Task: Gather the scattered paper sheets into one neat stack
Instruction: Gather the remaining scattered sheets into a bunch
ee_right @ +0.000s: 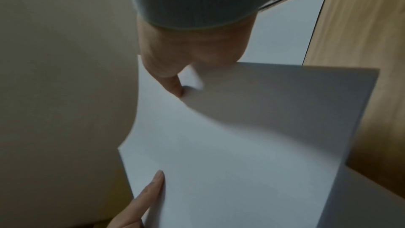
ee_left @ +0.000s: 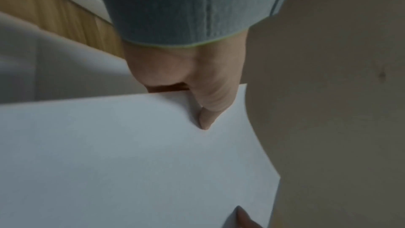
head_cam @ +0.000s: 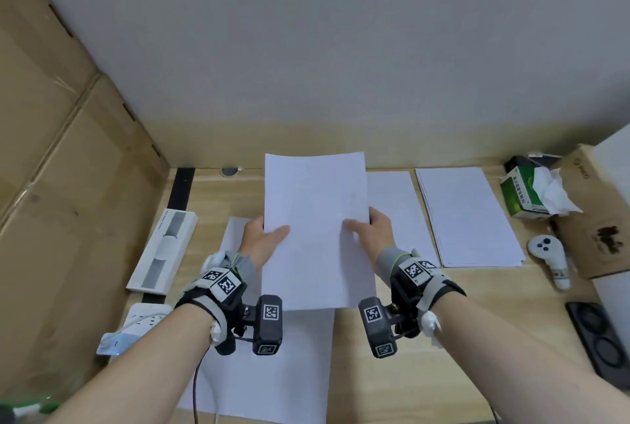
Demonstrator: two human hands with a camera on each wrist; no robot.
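Observation:
I hold a white paper sheet (head_cam: 317, 229) lifted above the wooden desk, tilted up toward me. My left hand (head_cam: 264, 236) pinches its left edge, thumb on top; my right hand (head_cam: 370, 231) pinches its right edge the same way. In the left wrist view the thumb (ee_left: 208, 110) presses on the sheet (ee_left: 131, 162); in the right wrist view the thumb (ee_right: 173, 82) lies on the sheet (ee_right: 241, 145). Another sheet (head_cam: 272, 355) lies flat under my hands. One more sheet (head_cam: 395, 205) lies behind at right, next to a small stack (head_cam: 470, 215).
Cardboard boxes (head_cam: 61, 185) wall off the left side. A white flat box (head_cam: 163, 250) and a power strip (head_cam: 143, 321) lie at left. At right are a green tissue box (head_cam: 531, 192), a white controller (head_cam: 549, 260), a cardboard box (head_cam: 600, 226) and a black case (head_cam: 603, 342).

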